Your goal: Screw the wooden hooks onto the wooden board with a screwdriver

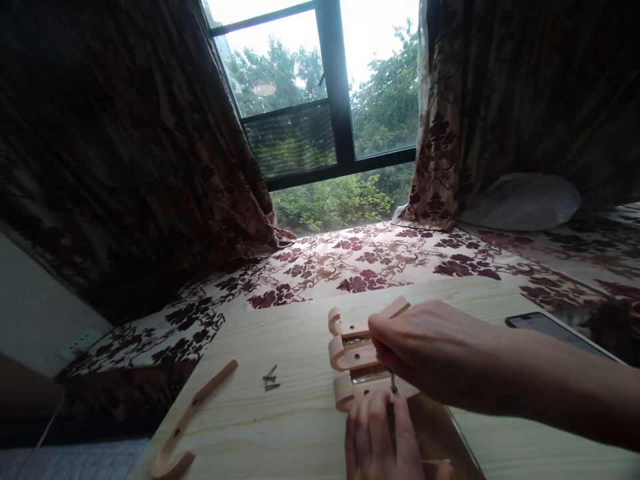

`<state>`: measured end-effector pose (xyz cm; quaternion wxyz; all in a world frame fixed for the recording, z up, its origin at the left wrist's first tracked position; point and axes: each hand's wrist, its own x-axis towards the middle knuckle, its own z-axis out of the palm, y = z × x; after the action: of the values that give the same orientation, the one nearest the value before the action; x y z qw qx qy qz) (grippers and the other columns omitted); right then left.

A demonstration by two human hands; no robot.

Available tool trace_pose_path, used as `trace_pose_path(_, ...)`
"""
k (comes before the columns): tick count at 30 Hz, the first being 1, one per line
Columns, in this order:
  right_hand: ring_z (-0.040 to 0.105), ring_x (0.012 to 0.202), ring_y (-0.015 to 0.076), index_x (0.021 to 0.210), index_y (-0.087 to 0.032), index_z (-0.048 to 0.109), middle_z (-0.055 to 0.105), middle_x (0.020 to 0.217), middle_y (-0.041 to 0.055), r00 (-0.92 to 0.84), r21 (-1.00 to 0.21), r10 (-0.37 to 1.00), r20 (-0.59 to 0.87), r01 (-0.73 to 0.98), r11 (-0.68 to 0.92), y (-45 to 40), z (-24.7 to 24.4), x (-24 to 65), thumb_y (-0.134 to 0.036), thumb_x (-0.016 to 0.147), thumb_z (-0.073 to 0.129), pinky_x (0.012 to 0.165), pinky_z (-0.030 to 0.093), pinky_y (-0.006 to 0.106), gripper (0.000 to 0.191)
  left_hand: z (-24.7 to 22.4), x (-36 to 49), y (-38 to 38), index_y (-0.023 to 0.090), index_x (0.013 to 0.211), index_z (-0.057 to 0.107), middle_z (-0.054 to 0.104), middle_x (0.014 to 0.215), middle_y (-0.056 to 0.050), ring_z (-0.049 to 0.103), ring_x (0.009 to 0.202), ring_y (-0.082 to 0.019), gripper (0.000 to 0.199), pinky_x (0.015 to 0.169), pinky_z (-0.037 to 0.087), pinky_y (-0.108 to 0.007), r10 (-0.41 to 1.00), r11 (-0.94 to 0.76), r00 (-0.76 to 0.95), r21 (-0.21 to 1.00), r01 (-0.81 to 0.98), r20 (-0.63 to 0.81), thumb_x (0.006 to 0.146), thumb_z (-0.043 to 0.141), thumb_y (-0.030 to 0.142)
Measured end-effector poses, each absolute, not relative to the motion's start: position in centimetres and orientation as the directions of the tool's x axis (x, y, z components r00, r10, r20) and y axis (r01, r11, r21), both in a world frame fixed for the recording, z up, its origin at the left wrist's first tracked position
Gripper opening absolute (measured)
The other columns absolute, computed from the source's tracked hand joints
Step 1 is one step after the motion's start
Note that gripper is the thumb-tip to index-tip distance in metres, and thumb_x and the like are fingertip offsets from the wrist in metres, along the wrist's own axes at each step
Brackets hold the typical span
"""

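Observation:
Three curved wooden hooks [357, 358] lie side by side across a dark glossy strip [435, 427] on the pale wooden board. My left hand [381, 437] lies over the nearest hook, its fingers spread and touching the wood. Above it, my right hand [420, 343] is closed round something mostly hidden in the fist; a thin metal shaft [393, 380] points down from it to a hole in the nearest hook. Several small screws [271, 379] are on the board left of the hooks. One more wooden hook [187, 420] rests alone at the left.
A phone [557, 331] lies at the board's right side, beyond my right forearm. The pale board [295, 440] sits before a flower-patterned cloth surface [360, 260]. Behind are a window, dark patterned curtains [125, 153] and a white bag [523, 200].

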<state>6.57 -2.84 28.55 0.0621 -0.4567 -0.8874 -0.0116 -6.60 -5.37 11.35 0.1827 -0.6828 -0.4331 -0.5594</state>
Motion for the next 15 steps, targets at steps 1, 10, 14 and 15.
trace_pose_path(1, 0.036, 0.05, 0.013, 0.083, -0.019, 0.045, 0.055, 0.067, -0.001, -0.577, -0.037, 0.807, 0.124, 0.81, 0.585, -2.9, 28.6, 6.5, -0.017, 0.093, 0.046, 0.048, 0.021, 0.028, 0.01, 11.2, -6.4, -5.4, 0.023, 0.096, 0.069, 0.069, 0.096, -0.005, 0.06, 0.095, -0.023, 0.051, 0.089, 0.041, -0.038, 0.393, -0.561, -0.033, 0.268, 0.783, 0.919, 0.093, 0.03, 0.056)
trace_pose_path(10, 0.036, 0.052, 0.0133, 0.082, -0.019, 0.046, 0.057, 0.067, 0.0016, -0.505, -0.06, 0.858, 0.095, 0.858, 0.511, -2.7, 29.0, 6.7, -0.021, 0.093, 0.045, 0.05, 0.021, 0.028, 0.011, 11.2, -6.1, -5.5, 0.024, 0.097, 0.069, 0.07, 0.097, -0.003, 0.06, 0.095, -0.021, 0.048, 0.09, 0.041, -0.036, 0.411, -0.561, -0.034, 0.282, 0.778, 0.911, 0.092, 0.033, 0.056)
trace_pose_path(14, 0.043, 0.058, 0.0141, 0.083, -0.02, 0.048, 0.061, 0.073, 0.002, -0.541, -0.13, 0.838, 0.079, 0.827, 0.546, -2.7, 29.9, 7.0, -0.021, 0.092, 0.049, 0.052, 0.024, 0.027, 0.009, 11.8, -6.3, -5.7, 0.025, 0.099, 0.068, 0.07, 0.098, -0.003, 0.06, 0.095, -0.021, 0.051, 0.089, 0.041, -0.037, 0.44, -0.542, -0.002, 0.267, 0.797, 0.898, 0.092, 0.031, 0.06)
trace_pose_path(15, 0.044, 0.058, 0.0139, 0.08, -0.02, 0.047, 0.06, 0.073, 0.0018, -0.546, -0.14, 0.834, 0.077, 0.823, 0.551, -2.7, 30.0, 7.0, -0.02, 0.092, 0.05, 0.052, 0.025, 0.026, 0.011, 11.8, -6.2, -5.8, 0.025, 0.098, 0.068, 0.069, 0.097, -0.003, 0.06, 0.095, -0.021, 0.053, 0.088, 0.041, -0.037, 0.45, -0.531, 0.003, 0.265, 0.805, 0.893, 0.091, 0.03, 0.061)
